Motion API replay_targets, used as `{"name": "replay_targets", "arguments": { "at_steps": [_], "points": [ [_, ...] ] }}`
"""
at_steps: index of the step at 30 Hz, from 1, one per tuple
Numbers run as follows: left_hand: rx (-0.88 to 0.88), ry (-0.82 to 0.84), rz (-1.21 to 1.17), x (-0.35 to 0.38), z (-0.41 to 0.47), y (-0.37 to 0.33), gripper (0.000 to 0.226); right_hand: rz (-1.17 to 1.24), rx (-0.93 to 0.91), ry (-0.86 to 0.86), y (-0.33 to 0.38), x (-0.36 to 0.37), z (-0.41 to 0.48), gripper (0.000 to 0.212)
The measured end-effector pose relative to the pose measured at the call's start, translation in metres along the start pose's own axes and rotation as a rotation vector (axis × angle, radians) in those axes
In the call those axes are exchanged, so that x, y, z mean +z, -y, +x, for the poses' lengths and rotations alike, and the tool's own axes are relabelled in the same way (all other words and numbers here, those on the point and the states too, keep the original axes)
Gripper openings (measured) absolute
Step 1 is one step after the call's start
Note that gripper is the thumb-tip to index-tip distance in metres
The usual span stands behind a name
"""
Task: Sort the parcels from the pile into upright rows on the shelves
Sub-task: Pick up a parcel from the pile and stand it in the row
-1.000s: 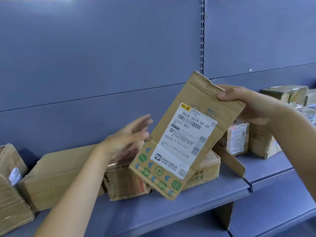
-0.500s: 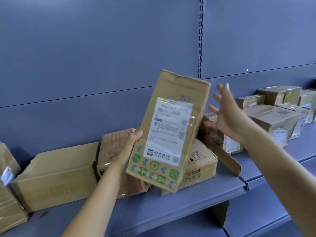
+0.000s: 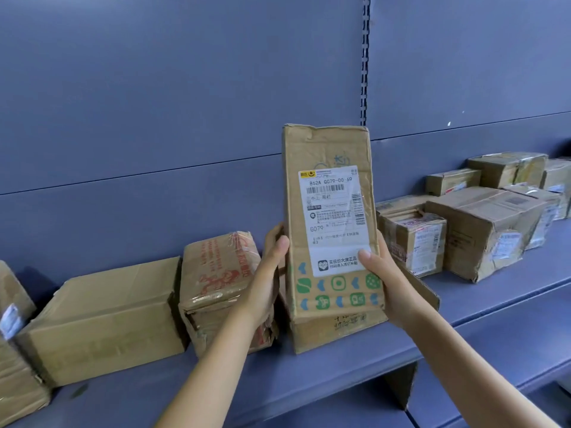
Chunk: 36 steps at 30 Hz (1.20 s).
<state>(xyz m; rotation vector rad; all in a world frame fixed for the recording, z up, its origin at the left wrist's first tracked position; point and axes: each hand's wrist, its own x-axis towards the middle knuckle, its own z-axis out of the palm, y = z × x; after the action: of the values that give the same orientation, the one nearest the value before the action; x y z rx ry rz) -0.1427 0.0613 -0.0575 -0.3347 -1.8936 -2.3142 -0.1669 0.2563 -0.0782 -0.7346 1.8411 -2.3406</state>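
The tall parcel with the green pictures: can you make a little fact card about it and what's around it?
parcel: tall brown parcel, upright, white label facing the camera
held by: left hand and right hand, one on each side
under it: another box
left of it: box with red print
shelf: blue
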Motion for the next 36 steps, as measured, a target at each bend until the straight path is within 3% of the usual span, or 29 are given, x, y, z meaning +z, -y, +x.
{"name": "replay_targets", "arguments": {
  "at_steps": [5,8,10,12,18,27,30,36],
  "points": [
    [0.078,-0.169,0.171,0.020,0.025,0.018,0.043,-0.008,-0.026,-0.126,0.006,-0.030,-0.020,0.089],
    [0.106,-0.124,0.221,0.045,0.029,0.033,0.015,-0.014,0.004,-0.211,0.006,-0.056,-0.041,0.088],
    [0.121,-0.088,0.262,0.063,0.033,0.046,0.027,-0.007,0.029,-0.272,0.008,-0.074,-0.056,0.101],
    [0.124,-0.042,0.254,0.084,0.036,0.057,0.032,-0.021,0.015,-0.339,0.012,-0.092,-0.073,0.095],
    [0.134,0.156,0.245,0.158,0.043,0.081,0.019,-0.038,-0.004,-0.552,0.028,-0.152,-0.132,0.101],
    [0.127,0.364,0.192,0.328,0.048,0.107,0.028,-0.110,-0.035,-0.712,0.075,-0.261,-0.222,0.111],
    [0.115,0.402,0.178,0.382,0.049,0.121,0.013,-0.129,-0.026,-0.758,0.086,-0.300,-0.251,0.107],
    [0.062,0.515,0.172,0.470,0.056,0.144,0.012,-0.153,0.018,-0.884,0.100,-0.369,-0.293,0.099]
  ]
}}
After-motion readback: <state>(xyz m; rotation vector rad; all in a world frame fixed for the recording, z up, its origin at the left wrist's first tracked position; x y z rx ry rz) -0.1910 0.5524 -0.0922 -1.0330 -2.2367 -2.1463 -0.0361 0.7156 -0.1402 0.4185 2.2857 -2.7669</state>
